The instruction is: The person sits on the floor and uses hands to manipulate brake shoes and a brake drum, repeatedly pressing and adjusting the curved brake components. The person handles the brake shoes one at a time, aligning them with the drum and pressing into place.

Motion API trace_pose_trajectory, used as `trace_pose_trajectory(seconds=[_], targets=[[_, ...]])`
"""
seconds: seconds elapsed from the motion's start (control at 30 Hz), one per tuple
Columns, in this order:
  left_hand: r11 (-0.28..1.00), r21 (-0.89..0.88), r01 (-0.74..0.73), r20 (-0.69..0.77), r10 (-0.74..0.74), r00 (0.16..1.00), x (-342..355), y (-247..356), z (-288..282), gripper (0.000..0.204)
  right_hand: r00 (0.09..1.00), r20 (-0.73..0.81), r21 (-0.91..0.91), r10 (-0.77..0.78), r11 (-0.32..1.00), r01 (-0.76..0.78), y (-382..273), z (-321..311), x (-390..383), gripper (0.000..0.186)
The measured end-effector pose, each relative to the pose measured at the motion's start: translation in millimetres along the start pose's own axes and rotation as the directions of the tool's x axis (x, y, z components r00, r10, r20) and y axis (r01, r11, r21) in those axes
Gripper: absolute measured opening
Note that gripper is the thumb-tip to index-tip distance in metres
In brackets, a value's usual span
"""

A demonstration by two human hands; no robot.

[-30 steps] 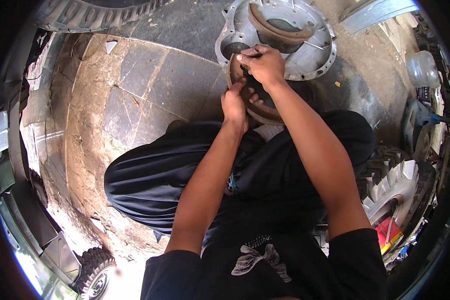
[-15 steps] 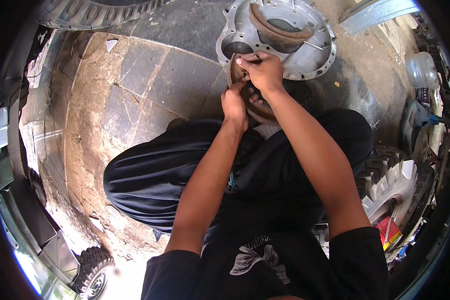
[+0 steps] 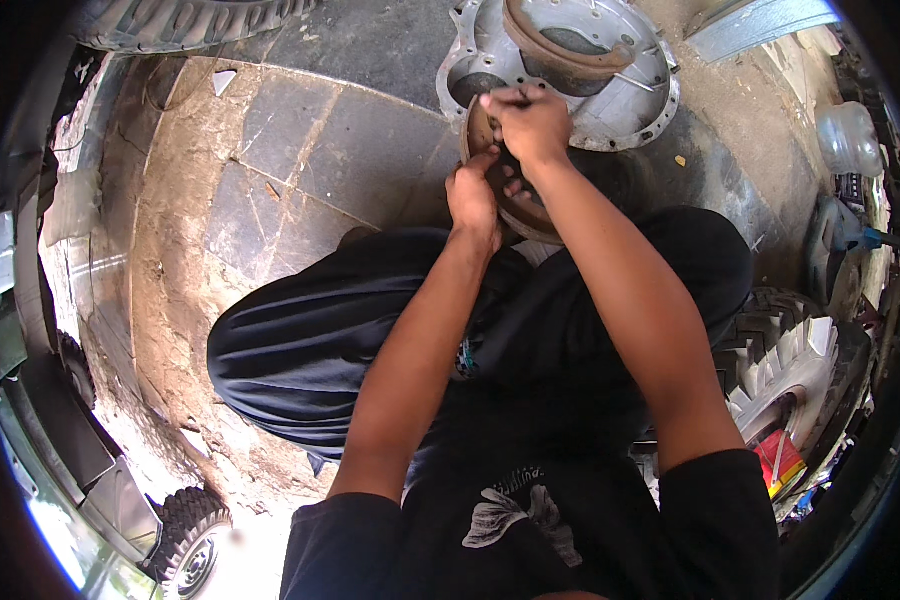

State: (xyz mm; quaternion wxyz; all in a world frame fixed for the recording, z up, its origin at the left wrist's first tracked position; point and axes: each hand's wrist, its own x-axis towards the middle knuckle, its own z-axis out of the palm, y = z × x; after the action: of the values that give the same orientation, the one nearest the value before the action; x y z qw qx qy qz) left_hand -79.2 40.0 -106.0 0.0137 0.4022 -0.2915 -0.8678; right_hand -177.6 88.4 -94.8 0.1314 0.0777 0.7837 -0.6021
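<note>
A rusty brown, curved brake shoe [image 3: 477, 132] is tilted above my lap. My left hand [image 3: 473, 203] grips its left side, with the thumb on the inner face and some fingers showing through the curve. Over its upper end is my right hand [image 3: 535, 130], thumb and fingers closed together. These fingers are slightly blurred, and whatever they pinch is hidden. Just beyond my hands lies a large grey metal housing [image 3: 660, 95] with bolt holes round its rim. A second rusty brake shoe [image 3: 568, 66] rests on that housing.
Dark floor tiles [image 3: 370, 150] spread to the left, beside rough brown ground. A big tyre [image 3: 185, 25] lies at the far left. At right are a clear plastic jar [image 3: 848, 140], a grey-blue container [image 3: 832, 245] and a treaded wheel [image 3: 785, 375]. A metal channel [image 3: 760, 28] lies far right.
My right hand has shifted slightly away from me along the shoe's upper end. My left hand keeps its grip on the shoe. The whole view has moved a little.
</note>
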Motion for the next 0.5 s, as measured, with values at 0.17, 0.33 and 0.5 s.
trace_pose_trajectory(seconds=[0.17,0.33,0.5], targets=[[1.000,-0.002,-0.001,-0.007,0.001,1.000,-1,0,-2,0.021,0.998,0.021,0.003,0.061,0.998,-0.061,-9,-1,0,0.014],[1.000,0.010,-0.009,-0.013,0.009,1.000,-2,3,-4,0.020,0.984,0.028,0.078,0.175,0.981,-0.176,8,0,-16,0.018],[1.000,-0.006,0.022,-0.063,-0.023,0.998,-6,2,8,0.020,0.995,-0.060,-0.069,-0.081,0.995,0.077,13,6,21,0.019]])
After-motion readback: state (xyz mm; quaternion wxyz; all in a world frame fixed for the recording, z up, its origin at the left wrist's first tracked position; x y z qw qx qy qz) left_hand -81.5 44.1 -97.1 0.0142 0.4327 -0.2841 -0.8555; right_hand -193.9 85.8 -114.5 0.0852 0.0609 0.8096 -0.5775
